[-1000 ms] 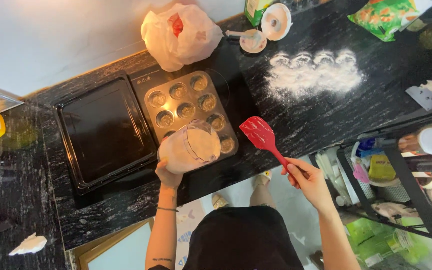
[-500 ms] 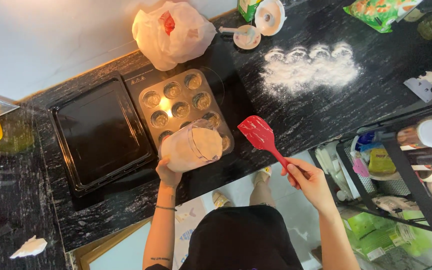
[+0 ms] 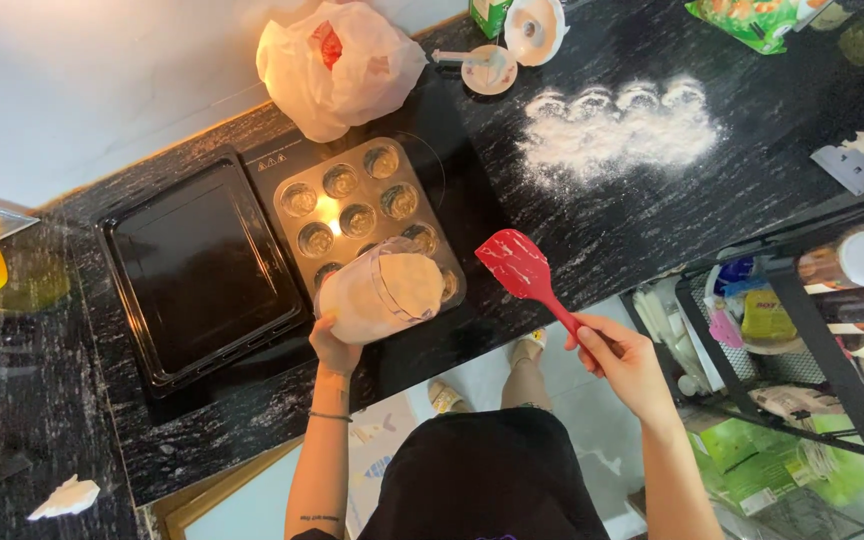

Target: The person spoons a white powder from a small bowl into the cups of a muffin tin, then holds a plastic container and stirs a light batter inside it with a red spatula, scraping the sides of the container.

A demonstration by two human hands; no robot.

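Head view, the only one. At centre frame the left hand [image 3: 335, 345] wraps its fingers around the base of a clear jug of pale batter [image 3: 382, 293], tipped on its side with the mouth toward the lower right corner of the muffin tin [image 3: 369, 222]. The tin sits just above centre on a black cooktop [image 3: 452, 190], and its cups look already filled or greased; I cannot tell which. Right of centre, the right hand [image 3: 620, 362] closes around the handle of a red silicone spatula [image 3: 519, 268], whose blade hangs over the dark counter [image 3: 592, 230], just beside the jug's mouth but apart from it.

To do this pour well, I judge the jug should stay low over one cup, tilting slowly, with the spatula brought to the lip to cut the flow and scrape the last batter out, so none lands on the tin's flat rim.

An empty black baking tray [image 3: 197, 275] lies at left centre, touching the tin's side. A white plastic bag [image 3: 337, 65] sits at upper centre, and spilled flour [image 3: 617, 130] dusts the upper right.
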